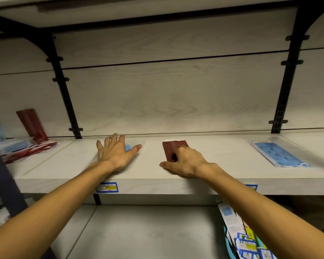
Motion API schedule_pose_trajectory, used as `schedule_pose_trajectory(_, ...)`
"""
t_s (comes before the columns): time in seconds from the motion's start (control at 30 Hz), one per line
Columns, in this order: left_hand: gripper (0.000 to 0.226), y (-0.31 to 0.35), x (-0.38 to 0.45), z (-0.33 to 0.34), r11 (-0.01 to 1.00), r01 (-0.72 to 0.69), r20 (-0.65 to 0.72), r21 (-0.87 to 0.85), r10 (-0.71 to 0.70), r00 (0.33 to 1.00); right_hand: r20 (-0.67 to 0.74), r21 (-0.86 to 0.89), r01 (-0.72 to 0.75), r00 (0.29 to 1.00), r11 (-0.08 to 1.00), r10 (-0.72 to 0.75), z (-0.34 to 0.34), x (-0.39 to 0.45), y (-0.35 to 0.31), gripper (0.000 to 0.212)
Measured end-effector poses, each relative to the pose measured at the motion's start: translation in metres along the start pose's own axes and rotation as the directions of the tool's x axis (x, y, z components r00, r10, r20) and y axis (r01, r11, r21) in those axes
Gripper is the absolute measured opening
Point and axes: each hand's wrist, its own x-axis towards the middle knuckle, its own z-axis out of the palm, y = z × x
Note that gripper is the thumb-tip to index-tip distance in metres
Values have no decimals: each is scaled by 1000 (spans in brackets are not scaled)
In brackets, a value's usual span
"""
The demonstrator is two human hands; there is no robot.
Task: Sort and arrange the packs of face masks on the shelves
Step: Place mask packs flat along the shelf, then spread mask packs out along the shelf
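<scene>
- A dark red pack of masks lies flat on the pale wooden shelf, near the middle of the board and a little back from its front edge
- The right hand lies over the near end of that red pack, fingers curled down onto it and the thumb stretched out flat on the board to the left; whether it truly grips the pack or only presses on it, I cannot tell
- Just left of it, apart from the red pack, the left hand lies palm down with fingers spread and straight, pressing on a clear-wrapped blue pack of which only a bit of blue and the wrapper's edge show beyond the fingers
- Further right on the same shelf, well apart from both hands, another blue mask pack in clear wrapping lies flat at a slant
- At the far left, past the black upright bracket, a loose heap of red and blue packs sits on the neighbouring shelf section, with one red pack leaning tilted against the back panel
- A blue-edged price label is stuck on the shelf's front edge below the left wrist
- On the lower shelf at the bottom right, a cluster of blue-and-white labelled packets stands in a blue container
</scene>
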Motion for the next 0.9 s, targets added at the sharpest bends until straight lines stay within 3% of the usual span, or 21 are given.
schedule_pose_trajectory(0.07, 82, -5, -5, -1, 997, -77, -44, 7, 78, 996, 3, 69, 1, 1000, 998, -1, -1, -1, -7, 41)
schedule_pose_trajectory(0.17, 72, -15, -15, -3, 986, -164, -22, -14, 164, 986, 4, 138, -39, 999, 990, 38, -3, -7, -16, 35)
schedule_pose_trajectory(0.23, 69, -25, -24, -5, 980, -196, 1, -18, 196, 981, 6, 61, -48, 999, 997, 48, 0, -12, -22, 40)
schedule_pose_trajectory(0.37, 70, -61, -46, -11, 970, -240, -9, 37, 240, 971, -123, -65, 11, 992, 998, -19, 8, -16, -50, 56)
schedule_pose_trajectory(0.53, 72, -142, -89, -17, 962, -244, 5, 124, 246, 969, -143, -67, 120, 981, 991, -129, 36, -37, -147, 67)
schedule_pose_trajectory(0.7, 75, -244, -158, -31, 875, -427, -39, 228, 446, 894, -187, 8, 135, 974, 991, -131, 87, -71, -250, 79)
schedule_pose_trajectory(0.77, 70, -291, -181, -39, 843, -471, -38, 260, 496, 867, -193, 20, 165, 968, 986, -158, 109, -82, -290, 71)
schedule_pose_trajectory(0.9, 79, -383, -211, -63, 905, -316, -8, 283, 332, 943, -138, 19, 290, 949, 957, -285, 139, -96, -376, 63)
